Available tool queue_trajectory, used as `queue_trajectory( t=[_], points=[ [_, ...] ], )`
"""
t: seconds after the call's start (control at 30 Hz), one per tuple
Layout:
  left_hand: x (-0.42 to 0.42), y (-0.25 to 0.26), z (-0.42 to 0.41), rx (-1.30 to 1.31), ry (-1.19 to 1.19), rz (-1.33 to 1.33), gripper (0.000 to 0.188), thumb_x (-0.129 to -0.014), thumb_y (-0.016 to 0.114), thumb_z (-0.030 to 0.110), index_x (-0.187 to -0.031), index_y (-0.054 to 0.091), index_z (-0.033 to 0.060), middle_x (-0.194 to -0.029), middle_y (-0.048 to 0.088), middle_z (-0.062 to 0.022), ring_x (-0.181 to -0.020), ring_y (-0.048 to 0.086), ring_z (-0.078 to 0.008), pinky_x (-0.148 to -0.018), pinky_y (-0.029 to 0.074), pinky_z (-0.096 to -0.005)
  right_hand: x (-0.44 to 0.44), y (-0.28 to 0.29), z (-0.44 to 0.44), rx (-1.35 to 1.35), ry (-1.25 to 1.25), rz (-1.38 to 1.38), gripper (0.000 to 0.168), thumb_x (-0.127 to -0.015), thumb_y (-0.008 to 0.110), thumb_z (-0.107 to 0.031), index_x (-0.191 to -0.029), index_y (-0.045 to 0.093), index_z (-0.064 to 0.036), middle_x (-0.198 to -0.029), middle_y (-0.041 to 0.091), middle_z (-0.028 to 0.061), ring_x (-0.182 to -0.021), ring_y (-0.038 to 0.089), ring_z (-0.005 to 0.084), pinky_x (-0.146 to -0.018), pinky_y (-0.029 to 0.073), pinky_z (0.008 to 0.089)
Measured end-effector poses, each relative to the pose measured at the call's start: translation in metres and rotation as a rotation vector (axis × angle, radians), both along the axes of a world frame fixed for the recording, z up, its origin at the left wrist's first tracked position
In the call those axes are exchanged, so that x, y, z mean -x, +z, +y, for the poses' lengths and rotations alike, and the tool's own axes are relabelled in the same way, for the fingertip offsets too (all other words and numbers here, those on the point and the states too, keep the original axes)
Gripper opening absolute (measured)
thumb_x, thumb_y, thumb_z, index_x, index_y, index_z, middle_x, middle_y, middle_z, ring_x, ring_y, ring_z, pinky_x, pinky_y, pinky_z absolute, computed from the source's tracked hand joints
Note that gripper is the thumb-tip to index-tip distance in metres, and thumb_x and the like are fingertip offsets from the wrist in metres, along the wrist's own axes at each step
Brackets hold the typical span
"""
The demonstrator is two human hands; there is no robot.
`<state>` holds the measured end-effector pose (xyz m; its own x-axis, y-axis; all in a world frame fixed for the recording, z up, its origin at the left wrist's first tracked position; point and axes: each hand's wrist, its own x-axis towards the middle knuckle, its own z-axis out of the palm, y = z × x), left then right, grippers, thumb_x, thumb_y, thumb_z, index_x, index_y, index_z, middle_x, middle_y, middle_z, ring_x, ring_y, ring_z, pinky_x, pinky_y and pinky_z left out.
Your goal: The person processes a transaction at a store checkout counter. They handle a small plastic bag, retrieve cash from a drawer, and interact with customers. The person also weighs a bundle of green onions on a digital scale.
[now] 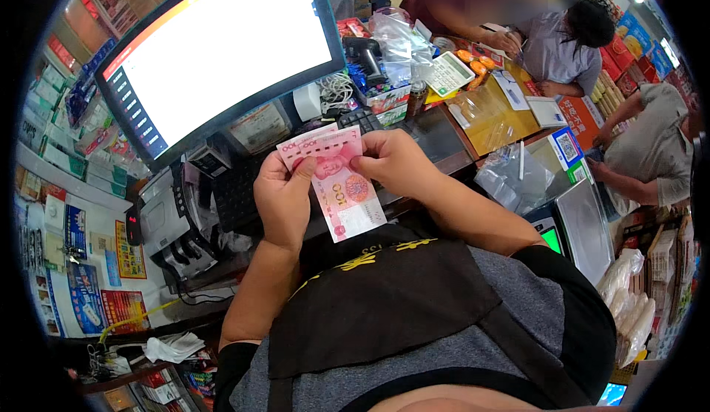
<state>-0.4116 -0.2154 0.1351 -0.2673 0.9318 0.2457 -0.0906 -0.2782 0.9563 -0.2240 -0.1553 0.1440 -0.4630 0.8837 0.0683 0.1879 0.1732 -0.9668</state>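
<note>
Two or more red 100-yuan banknotes (pixel 346 190) are held up in front of my chest, fanned slightly apart at their far ends. My left hand (pixel 285 195) pinches their left edge between thumb and fingers. On the right edge, the thumb and fingers of my right hand (pixel 391 159) grip the front note. Behind my hands lies a black keyboard (pixel 238 193), partly hidden by the left one. A grey banknote counter (pixel 177 223) stands to the left of my left hand. Above the notes is a large lit monitor (pixel 222 51).
A handheld barcode scanner (pixel 366 60), a white calculator (pixel 448 73) and a plastic bag (pixel 516 179) lie on the counter. A weighing scale (pixel 585 229) stands at right. Several people are across the counter, one with a hand (pixel 505 43) on it.
</note>
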Motion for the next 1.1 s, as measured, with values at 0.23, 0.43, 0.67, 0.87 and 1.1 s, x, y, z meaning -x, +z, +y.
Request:
queue_trajectory(
  t=[0.23,0.43,0.67,0.87,1.1],
  points=[
    [0.017,0.002,0.004,-0.017,0.063,-0.136,0.015,-0.091,0.061,0.001,-0.105,0.063,-0.0036,-0.098,0.068,-0.0073,-0.085,0.063,-0.0113,-0.079,0.05,-0.0258,-0.035,-0.002,0.031,-0.621,-0.347,-0.387,0.013,-0.083,0.064,-0.008,-0.091,0.067,0.001,-0.074,0.066,0.0116,-0.063,0.061,0.0194,-0.062,0.049,0.0309],
    [0.006,-0.006,-0.007,0.071,0.001,-0.212,0.013,-0.092,0.062,0.007,-0.102,0.063,-0.0015,-0.097,0.068,-0.0071,-0.081,0.063,-0.0109,-0.073,0.05,-0.0233,0.007,0.016,0.001,-0.007,0.026,-0.077,0.01,-0.09,0.063,-0.01,-0.089,0.066,0.0,-0.078,0.066,0.003,-0.074,0.06,0.0063,-0.066,0.049,0.0275],
    [0.004,-0.017,-0.028,0.077,0.156,-0.158,0.007,-0.089,0.065,0.004,-0.094,0.062,-0.0003,-0.091,0.067,-0.0052,-0.076,0.061,-0.0079,-0.069,0.049,-0.0228,0.033,-0.011,-0.02,0.333,0.215,0.29,0.019,-0.089,0.066,-0.011,-0.101,0.067,0.003,-0.089,0.069,0.0029,-0.08,0.062,0.0081,-0.075,0.051,0.0238],
    [0.018,-0.043,-0.057,0.117,0.309,-0.04,0.012,-0.085,0.067,-0.001,-0.094,0.059,0.0005,-0.089,0.066,-0.0048,-0.078,0.059,-0.0082,-0.071,0.049,-0.0236,0.057,-0.027,-0.046,0.303,0.26,0.151,0.016,-0.087,0.062,-0.005,-0.1,0.069,0.001,-0.089,0.067,0.0004,-0.076,0.056,0.0044,-0.067,0.047,0.0237],
    [0.057,-0.069,-0.101,0.145,0.351,-0.295,0.023,-0.089,0.058,-0.004,-0.111,0.052,-0.0016,-0.104,0.064,-0.0091,-0.092,0.061,-0.0133,-0.088,0.047,-0.0276,0.05,-0.084,0.016,-0.722,-0.014,-0.477,0.044,-0.079,0.07,-0.023,-0.116,0.056,-0.002,-0.111,0.061,0.0168,-0.11,0.054,0.0348,-0.095,0.041,0.0433]
  ],
)
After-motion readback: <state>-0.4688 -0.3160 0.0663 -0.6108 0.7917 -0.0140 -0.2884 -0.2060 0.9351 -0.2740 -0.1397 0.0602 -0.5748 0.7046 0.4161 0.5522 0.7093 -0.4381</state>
